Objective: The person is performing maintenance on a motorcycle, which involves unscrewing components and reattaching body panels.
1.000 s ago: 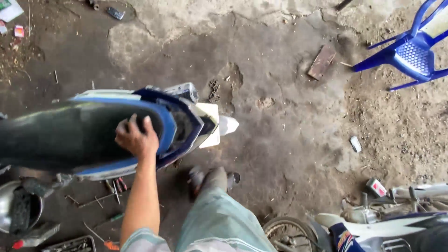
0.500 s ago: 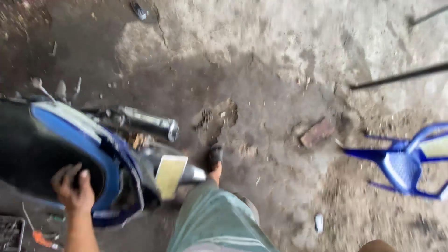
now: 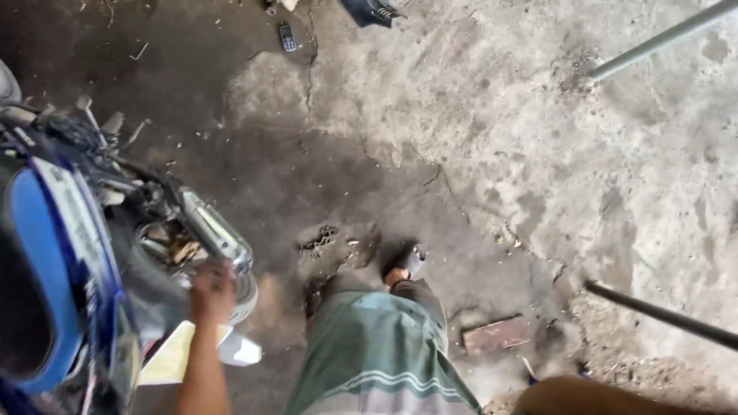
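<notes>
Resting on the back end of a motorbike (image 3: pixel 69 253), the left hand (image 3: pixel 211 290) lies just beside the shiny exhaust pipe (image 3: pixel 215 234), at the spot where the pipe meets the rear wheel. The picture is blurred there, so I cannot tell if the grip of this hand is closed on a part or only laid flat against it. The motorbike stands at the left side of the view, with a blue body panel (image 3: pixel 46 269) and a dark seat (only an edge of it shows). A pale mudguard (image 3: pixel 196 353) sticks out under the forearm. The right hand is not visible; only a bit of bare arm (image 3: pixel 592 396) shows at the bottom right corner. The person wears green trousers (image 3: pixel 377 353), and one foot in a dark sandal (image 3: pixel 407 261) stands on the cracked concrete floor (image 3: pixel 477 138). A brick (image 3: pixel 496 334) lies near that foot. A small phone (image 3: pixel 287 37) lies well apart, near the top edge.
</notes>
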